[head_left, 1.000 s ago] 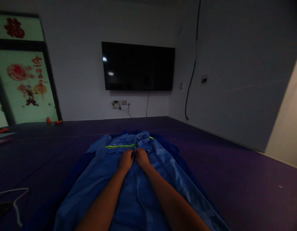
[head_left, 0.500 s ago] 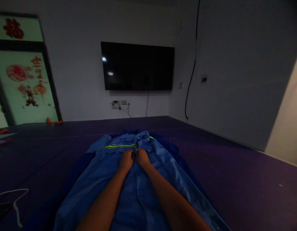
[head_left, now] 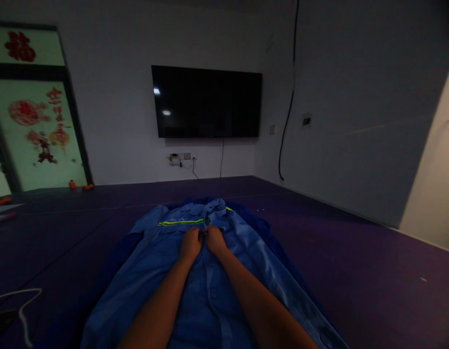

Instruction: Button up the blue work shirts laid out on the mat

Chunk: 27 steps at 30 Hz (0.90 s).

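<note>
A blue work jacket (head_left: 166, 261) lies spread out front side up, its collar at the far end and a yellow-green stripe across the chest. Darker blue cloth shows along both of its sides. At the front opening, just below the stripe, my left hand (head_left: 192, 243) pinches the jacket's edge. Close against it, my right hand (head_left: 214, 240) grips the other side of the same opening. The fingertips nearly meet, and the bit of cloth or fastener between them is too small to make out. Below the hands the front placket runs toward me.
The jacket rests on a purple padded floor (head_left: 337, 271). A white cable (head_left: 23, 315) and a dark object lie at the lower left. Small orange things (head_left: 72, 184) sit near the glass door. A television (head_left: 210, 103) hangs on the far wall; a black cable (head_left: 292, 97) dangles at the right.
Both hands stay at the same place on the jacket's opening, with only slight finger movement. The camera view has shifted a little.
</note>
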Each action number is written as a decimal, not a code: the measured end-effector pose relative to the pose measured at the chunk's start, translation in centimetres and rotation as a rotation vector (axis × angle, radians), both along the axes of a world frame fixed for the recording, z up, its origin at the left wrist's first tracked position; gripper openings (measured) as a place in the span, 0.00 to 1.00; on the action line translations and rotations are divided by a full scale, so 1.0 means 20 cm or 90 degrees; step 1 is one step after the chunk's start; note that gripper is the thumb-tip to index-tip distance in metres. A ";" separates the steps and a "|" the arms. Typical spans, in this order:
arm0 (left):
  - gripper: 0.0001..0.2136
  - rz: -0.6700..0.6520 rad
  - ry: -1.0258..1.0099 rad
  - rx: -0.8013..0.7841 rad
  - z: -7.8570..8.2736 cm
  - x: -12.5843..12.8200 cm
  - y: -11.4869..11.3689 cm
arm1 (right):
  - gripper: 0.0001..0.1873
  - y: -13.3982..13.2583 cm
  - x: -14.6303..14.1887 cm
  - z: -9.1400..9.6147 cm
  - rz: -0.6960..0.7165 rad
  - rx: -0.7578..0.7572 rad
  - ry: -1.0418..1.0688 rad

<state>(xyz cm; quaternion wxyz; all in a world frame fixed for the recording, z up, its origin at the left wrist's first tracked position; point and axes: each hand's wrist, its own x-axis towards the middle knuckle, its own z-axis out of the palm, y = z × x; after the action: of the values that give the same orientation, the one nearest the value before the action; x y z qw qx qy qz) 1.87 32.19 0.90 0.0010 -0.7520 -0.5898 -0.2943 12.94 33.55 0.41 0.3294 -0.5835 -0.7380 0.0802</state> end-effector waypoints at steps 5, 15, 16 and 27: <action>0.05 0.008 -0.005 -0.008 0.00 0.00 0.00 | 0.15 -0.01 0.00 0.00 0.002 -0.004 -0.001; 0.05 0.011 -0.010 0.005 0.00 -0.01 0.01 | 0.16 0.00 0.00 -0.01 0.014 -0.009 -0.032; 0.05 0.008 -0.011 0.007 0.00 -0.01 0.01 | 0.16 0.00 0.00 -0.01 0.012 -0.011 -0.032; 0.04 0.001 -0.025 -0.004 0.00 -0.01 0.01 | 0.15 -0.01 0.00 0.00 0.013 -0.011 -0.012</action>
<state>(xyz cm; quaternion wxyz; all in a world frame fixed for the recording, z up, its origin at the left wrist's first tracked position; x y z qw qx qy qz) 1.69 32.44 0.96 -0.0125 -0.7455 -0.5913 -0.3074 12.98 33.44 0.31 0.3165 -0.5795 -0.7462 0.0847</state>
